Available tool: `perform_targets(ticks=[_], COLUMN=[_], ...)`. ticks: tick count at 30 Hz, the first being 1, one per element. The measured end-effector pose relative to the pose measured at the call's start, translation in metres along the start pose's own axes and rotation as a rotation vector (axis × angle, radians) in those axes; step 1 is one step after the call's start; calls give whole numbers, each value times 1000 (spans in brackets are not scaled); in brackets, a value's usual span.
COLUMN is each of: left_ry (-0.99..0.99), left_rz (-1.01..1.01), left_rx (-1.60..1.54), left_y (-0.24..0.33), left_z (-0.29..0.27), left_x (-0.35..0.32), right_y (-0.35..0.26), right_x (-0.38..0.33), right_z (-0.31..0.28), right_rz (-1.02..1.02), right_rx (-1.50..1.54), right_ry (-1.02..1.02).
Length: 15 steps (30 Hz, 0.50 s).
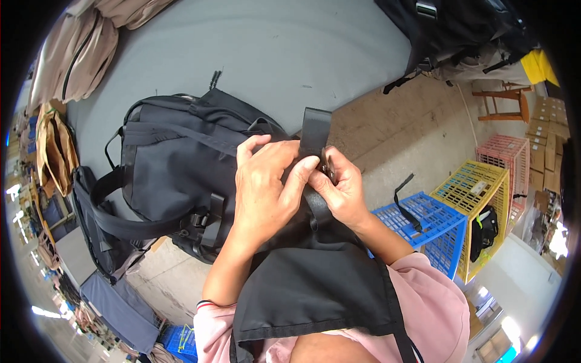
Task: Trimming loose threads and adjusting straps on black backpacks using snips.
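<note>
A wide black webbing strap (pixel 316 128) stands up between my two hands, its looped upper end free. My left hand (pixel 265 178) pinches the strap between thumb and fingers. Close against it, my right hand (pixel 340 189) grips a small dark metal buckle (pixel 327 164) at the strap, its thumb and fingers pressed together. How the strap runs through the buckle is hidden by my fingers. A black backpack (pixel 172 160) lies just left of my hands, with a padded carrying strap (pixel 130 228) and a plastic side-release buckle (pixel 198 219) on it.
The backpack rests on a grey-covered table (pixel 260 48). More black bags (pixel 460 30) lie at the far right, beige bags (pixel 78 54) at the far left. Blue (pixel 445 245), yellow (pixel 472 187) and pink plastic crates (pixel 505 154) stand right, near a wooden stool (pixel 502 104).
</note>
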<state>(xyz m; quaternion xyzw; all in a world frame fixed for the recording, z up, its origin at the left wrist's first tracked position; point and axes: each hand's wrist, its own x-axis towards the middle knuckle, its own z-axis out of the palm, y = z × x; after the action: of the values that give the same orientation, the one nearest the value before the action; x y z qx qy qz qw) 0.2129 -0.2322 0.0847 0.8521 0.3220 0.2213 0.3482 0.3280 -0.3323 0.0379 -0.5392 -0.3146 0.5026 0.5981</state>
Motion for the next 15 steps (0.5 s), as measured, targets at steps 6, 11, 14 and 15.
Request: perform_targets(ticks=[6, 11, 14, 15], left_ry=[40, -175, -118, -113], left_rz=[-338, -558, -590, -591], left_rx=[-478, -1090, -1144, -1146], left_y=[-8, -10, -8, -7], left_z=[-3, -5, -2, -1], left_x=[6, 8, 6, 6], right_y=[-15, -44, -48, -47], right_x=[8, 19, 29, 29], right_z=[7, -12, -18, -19], right_rz=[-280, -503, -523, -524], right_rx=[-154, -671, -834, -835], right_ry=[193, 254, 184, 178])
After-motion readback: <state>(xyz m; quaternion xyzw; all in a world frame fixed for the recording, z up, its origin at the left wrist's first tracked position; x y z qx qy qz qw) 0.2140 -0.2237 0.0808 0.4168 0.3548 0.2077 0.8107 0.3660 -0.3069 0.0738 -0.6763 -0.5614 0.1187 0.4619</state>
